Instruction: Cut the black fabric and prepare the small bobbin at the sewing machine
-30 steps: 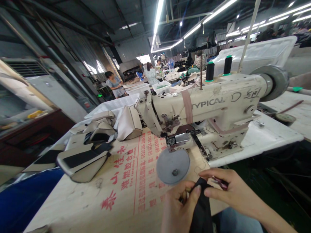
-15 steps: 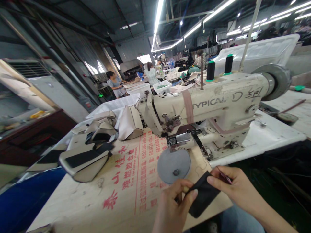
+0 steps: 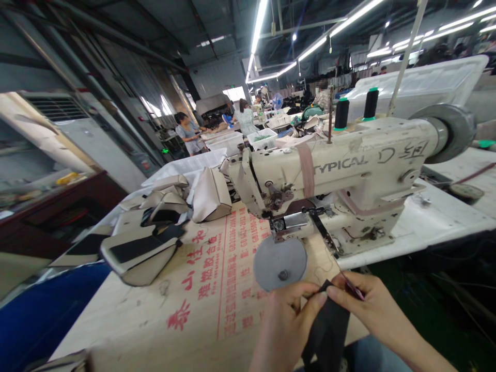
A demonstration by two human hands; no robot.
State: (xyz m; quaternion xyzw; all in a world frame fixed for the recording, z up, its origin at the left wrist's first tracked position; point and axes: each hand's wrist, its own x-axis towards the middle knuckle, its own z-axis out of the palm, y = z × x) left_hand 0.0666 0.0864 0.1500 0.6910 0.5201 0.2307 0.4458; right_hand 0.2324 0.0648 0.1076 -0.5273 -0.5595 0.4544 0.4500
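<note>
Left hand (image 3: pixel 284 323) and right hand (image 3: pixel 374 299) pinch one limp black strip (image 3: pixel 329 330) between their fingers (image 3: pixel 320 298), the right also holding one slim pinkish tool (image 3: pixel 356 292); beyond them stand two black thread spools (image 3: pixel 341 113) (image 3: pixel 371 105).

Left grip (image 3: pixel 285 319) beside right grip (image 3: pixel 371 304), both pinching

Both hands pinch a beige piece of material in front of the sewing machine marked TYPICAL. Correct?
The colour is wrong: the head view shows the piece of material is black, not beige. The left hand and right hand do pinch it in front of the sewing machine marked TYPICAL.
</note>
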